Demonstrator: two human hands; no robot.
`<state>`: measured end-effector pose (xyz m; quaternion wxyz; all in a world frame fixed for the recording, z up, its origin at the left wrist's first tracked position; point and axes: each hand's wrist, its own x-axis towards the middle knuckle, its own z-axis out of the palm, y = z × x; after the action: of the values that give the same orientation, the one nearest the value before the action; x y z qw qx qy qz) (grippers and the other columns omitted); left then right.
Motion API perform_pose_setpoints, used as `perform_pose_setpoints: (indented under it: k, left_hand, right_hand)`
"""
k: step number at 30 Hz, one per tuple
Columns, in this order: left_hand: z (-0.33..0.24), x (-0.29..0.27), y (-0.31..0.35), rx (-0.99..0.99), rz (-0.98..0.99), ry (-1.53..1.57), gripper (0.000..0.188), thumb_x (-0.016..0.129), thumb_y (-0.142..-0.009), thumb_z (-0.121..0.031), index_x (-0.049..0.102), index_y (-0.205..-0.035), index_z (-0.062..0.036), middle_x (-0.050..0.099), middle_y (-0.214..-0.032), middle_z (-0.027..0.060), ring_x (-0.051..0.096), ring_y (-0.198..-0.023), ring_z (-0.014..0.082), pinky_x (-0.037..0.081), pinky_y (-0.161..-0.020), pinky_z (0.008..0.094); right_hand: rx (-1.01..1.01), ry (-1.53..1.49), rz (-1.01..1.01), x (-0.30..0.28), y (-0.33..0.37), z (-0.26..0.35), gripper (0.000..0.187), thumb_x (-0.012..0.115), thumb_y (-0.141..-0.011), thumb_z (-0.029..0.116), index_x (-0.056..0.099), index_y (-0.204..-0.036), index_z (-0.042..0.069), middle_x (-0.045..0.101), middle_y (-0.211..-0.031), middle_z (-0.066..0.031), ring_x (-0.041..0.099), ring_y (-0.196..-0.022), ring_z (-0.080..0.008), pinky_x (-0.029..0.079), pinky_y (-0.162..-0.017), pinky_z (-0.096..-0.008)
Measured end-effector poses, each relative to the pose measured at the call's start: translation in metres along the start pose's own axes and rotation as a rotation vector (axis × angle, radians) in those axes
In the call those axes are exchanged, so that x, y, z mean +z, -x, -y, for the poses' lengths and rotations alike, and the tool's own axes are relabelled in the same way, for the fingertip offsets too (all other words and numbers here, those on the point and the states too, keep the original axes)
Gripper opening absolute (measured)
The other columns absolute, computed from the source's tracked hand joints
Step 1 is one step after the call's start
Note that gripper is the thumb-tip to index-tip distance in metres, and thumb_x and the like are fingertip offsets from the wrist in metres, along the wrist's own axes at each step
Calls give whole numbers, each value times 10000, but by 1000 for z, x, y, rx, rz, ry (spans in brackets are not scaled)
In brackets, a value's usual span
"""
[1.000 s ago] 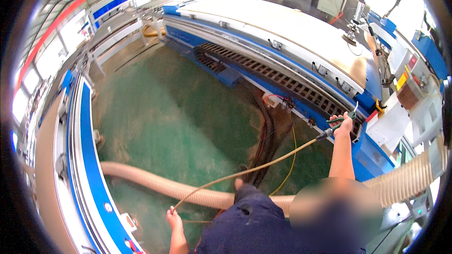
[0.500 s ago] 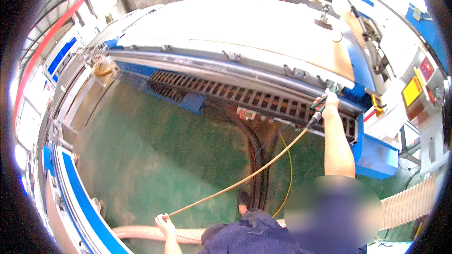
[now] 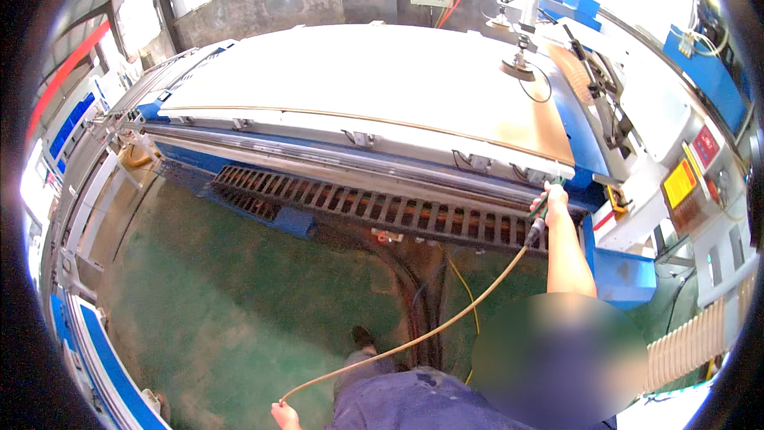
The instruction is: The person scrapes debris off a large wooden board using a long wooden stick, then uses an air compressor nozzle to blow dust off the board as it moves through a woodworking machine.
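Note:
Stretched out to the right of the machine bed, my right hand (image 3: 556, 202) is wrapped round a green air blow gun (image 3: 543, 210) by the board's front right corner. A tan air hose (image 3: 422, 338) runs from a dark fitting on the gun down to my left hand (image 3: 285, 416). That hand is low at the left, with its fingers closed on the hose. On the bed lies a large white board (image 3: 334, 72) with a brown right edge. Small metal clamps (image 3: 363, 138) line its front. The gun's nozzle tip is hard to make out. A blurred patch hides my right upper arm.
Below the bed runs a black cable chain (image 3: 382, 205). Dark cables and a yellow hose (image 3: 469, 295) cross the green floor (image 3: 239, 287). At right stand a suction cup (image 3: 517, 68), a yellow-labelled panel (image 3: 680, 183) and a ribbed duct (image 3: 688, 346). A blue-edged machine (image 3: 111, 358) lies left.
The view has tilted up and shifted, with more back wall in sight. My right hand keeps the blow gun near the board's corner. My left hand sits lower in view, still on the hose.

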<state>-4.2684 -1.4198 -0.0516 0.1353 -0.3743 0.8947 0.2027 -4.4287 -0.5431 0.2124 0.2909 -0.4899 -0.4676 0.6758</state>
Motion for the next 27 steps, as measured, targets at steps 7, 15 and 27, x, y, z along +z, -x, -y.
perform_pose_setpoints:
  k: [7, 15, 27]
  left_hand:
    - [-83, 59, -102, 82, -131, 146, 385, 438, -984, -309, 559, -968, 56, 570, -1025, 286, 545, -965, 439, 439, -837, 505]
    - [-260, 74, -154, 281, 21, 79, 337, 466, -972, -317, 560, -988, 7, 558, -1041, 240, 536, -960, 426, 435, -839, 486]
    - [-346, 48, -115, 656, 52, -34, 245, 490, -894, -191, 692, -954, -66, 624, -739, 190, 597, -673, 353, 428, -557, 464]
  right_hand:
    - [-53, 135, -28, 106, -21, 10, 190, 447, -860, 230, 509, -817, 55, 509, -665, -99, 543, -515, -251, 466, -445, -433]
    - [-228, 376, -54, 227, -31, 48, 228, 590, -860, 220, 514, -751, 34, 465, -612, -57, 479, -437, -201, 440, -397, -372]
    - [-139, 488, -144, 280, -108, 85, 231, 585, -858, 236, 546, -783, 21, 501, -621, -89, 498, -458, -220, 420, -424, -399]
